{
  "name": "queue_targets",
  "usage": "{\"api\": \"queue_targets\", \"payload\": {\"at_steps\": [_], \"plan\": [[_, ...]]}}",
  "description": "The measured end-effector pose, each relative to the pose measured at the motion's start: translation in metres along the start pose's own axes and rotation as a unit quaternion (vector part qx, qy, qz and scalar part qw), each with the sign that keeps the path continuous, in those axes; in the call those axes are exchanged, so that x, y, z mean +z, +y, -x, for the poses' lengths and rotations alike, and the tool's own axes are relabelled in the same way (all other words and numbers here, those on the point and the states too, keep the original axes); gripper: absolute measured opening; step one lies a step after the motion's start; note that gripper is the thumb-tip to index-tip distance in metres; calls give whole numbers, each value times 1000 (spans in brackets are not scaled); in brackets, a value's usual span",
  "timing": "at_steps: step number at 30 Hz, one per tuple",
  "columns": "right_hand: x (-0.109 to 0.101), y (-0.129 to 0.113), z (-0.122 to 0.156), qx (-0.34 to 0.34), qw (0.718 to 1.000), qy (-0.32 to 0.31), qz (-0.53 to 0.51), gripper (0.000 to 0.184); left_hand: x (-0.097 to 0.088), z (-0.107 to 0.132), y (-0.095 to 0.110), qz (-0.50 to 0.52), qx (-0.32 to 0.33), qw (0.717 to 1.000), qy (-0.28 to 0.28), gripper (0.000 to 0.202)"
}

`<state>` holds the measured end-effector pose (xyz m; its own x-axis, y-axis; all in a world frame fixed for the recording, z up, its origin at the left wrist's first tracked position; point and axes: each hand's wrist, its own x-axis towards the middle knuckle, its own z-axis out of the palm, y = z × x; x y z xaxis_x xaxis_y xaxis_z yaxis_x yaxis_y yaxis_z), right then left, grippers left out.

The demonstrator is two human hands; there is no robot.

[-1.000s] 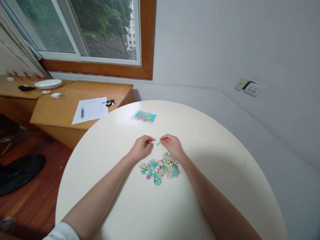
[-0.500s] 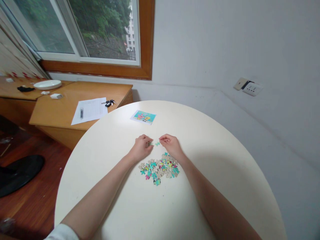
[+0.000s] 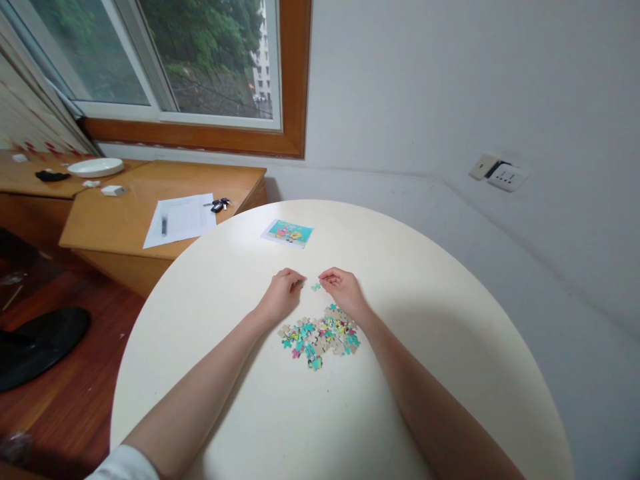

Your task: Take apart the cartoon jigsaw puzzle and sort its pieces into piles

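On my round white table lies a jigsaw-piece pile, probably light, stiff card; teal, yellow, pink, some beige backs. Beyond it, my left hand and right hand curl; whether either grip holds anything, I cannot tell. Between them, one teal jigsaw piece, best pinched by its edges.

Left grip: inner side hidden; paper: print too small.
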<state>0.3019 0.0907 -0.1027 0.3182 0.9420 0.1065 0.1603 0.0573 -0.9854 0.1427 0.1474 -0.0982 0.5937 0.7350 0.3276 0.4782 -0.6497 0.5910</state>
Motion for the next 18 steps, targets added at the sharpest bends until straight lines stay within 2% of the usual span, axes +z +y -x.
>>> {"api": "queue_targets", "payload": {"at_steps": [4, 8, 11, 15, 18], "plan": [[0, 0, 0, -4, 1000, 4, 1, 12, -2, 0, 1, 3, 12, 1000, -1, 34], [1, 0, 0, 1, 1000, 3, 4, 12, -2, -1, 2, 3, -9, 1000, -2, 39], [1, 0, 0, 2, 1000, 5, 7, 12, -2, -1, 2, 16, -33, 999, 2, 36], [1, 1, 0, -4, 1000, 3, 11, 11, -2, -1, 3, 11, -61, 998, 21, 21], [0, 1, 0, -8, 1000, 1, 9, 12, -2, -1, 3, -13, -64, 997, 27, 23]]}}
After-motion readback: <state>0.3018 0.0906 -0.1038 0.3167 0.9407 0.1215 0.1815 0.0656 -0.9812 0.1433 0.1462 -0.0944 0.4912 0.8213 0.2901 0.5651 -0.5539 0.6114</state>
